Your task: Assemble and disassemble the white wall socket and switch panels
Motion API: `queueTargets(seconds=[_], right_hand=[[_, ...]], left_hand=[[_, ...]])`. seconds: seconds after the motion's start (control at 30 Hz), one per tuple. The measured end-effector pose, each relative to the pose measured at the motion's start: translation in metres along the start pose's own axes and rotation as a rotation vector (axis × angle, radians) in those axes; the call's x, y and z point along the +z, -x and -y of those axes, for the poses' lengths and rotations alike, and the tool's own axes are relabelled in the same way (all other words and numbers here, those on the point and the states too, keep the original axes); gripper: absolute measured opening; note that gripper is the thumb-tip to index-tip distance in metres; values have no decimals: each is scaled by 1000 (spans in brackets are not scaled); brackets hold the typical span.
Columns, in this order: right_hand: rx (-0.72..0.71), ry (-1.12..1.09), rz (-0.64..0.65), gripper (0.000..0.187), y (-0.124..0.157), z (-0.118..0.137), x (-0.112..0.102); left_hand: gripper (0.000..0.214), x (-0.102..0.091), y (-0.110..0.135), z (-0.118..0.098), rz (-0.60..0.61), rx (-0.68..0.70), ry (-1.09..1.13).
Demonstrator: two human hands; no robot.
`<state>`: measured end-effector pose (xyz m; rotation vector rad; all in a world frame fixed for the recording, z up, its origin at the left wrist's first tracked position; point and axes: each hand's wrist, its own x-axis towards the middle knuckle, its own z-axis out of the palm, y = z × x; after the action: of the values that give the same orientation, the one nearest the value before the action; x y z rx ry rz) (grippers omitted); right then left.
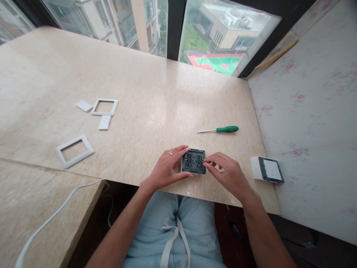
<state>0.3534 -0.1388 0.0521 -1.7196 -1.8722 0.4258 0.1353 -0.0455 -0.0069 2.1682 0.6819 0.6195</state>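
Observation:
On the stone ledge in front of me lies a wall switch (194, 167), its dark inner face up inside a white box, with two switch mechanisms side by side. My left hand (169, 163) grips it from the left, index finger along the far edge and thumb at the near edge. A ring is on one finger. My right hand (225, 169) is closed in a pinch at the right side of the switch, with thumb and index finger on what looks like a small screw. Beyond the hands rests a screwdriver (220, 129) with a green handle, its tip to the left.
Left on the ledge (145, 104) lie two white frames (114, 107) (63, 159) and two white rocker plates (84, 106) (104, 123). A boxed wall socket (269, 169) stands by the papered wall at right. A white cable (60, 208) crosses the lower left counter.

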Motion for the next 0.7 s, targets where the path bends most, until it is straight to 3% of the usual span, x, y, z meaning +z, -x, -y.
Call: queueTargets(seconds=[0.3, 0.47, 0.57, 0.7], right_hand=[[-34, -40, -2, 16, 4, -5, 4], [10, -96, -68, 14, 4, -6, -1], [196, -150, -215, 20, 1, -26, -6], [595, -398, -464, 50, -11, -74, -15]], left_hand=[[78, 1, 0, 1, -9, 15, -5], [78, 1, 0, 1, -3, 15, -8], [79, 0, 0, 1, 3, 6, -10], [78, 0, 0, 2, 0, 8, -11]])
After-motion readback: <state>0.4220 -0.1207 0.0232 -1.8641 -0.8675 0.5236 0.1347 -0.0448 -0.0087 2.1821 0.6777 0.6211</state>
